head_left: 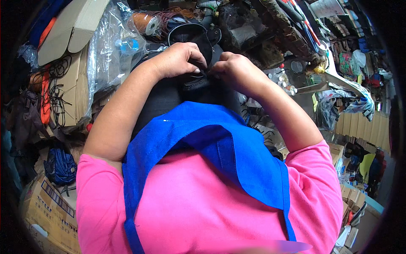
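On my lap, over dark trousers, lies a black bag-like item with a rounded, light-edged opening at its far end. My left hand bends over its near part, thumb and fingers drawn together in a pinch on the black material. Close by on the right, my right hand is closed with its fingertips pinching the same item's edge. Only a narrow gap separates the two hands. Whether a smaller part sits between the fingertips is too dark to make out. A blue apron covers my front below the hands.
Flattened cardboard and clear plastic wrapping stand at the left, with an orange thread spool beyond. Small bottles are right of my right forearm. A cardboard box sits at the lower left, below a dark blue bag.
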Action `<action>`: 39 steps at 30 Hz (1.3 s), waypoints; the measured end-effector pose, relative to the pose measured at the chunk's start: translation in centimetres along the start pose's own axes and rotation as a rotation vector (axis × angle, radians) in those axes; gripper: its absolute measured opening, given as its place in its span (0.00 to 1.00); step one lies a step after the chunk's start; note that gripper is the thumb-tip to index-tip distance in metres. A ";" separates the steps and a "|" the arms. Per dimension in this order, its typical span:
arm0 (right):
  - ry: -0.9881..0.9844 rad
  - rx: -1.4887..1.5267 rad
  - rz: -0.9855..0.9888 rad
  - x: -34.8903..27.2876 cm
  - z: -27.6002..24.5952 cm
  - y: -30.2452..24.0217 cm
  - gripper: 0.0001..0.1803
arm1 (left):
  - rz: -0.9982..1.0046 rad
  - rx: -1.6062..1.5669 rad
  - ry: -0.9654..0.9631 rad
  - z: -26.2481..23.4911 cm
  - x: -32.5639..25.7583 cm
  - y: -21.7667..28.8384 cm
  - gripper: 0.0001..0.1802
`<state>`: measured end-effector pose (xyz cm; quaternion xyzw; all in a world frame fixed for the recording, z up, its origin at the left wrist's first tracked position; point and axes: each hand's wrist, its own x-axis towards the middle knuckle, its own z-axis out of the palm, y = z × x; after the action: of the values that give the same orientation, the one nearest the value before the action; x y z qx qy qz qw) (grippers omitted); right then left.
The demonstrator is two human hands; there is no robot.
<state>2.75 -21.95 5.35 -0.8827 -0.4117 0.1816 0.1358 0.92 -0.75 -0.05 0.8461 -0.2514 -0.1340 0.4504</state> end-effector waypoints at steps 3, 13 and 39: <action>0.003 -0.058 -0.063 -0.4 -0.7 0.2 0.09 | 0.039 0.036 -0.011 0.0 -0.1 0.3 0.15; -0.009 -0.070 -0.100 0.5 0.0 0.2 0.09 | 0.068 0.100 0.133 1.3 -0.3 -0.1 0.11; 0.660 1.896 0.250 2.8 5.0 4.1 0.17 | 0.010 -0.480 0.715 0.4 -4.5 4.6 0.19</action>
<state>5.04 -21.87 -1.27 -0.4537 0.0558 0.1936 0.8681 -4.42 -0.75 3.55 0.7094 -0.0454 0.1153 0.6938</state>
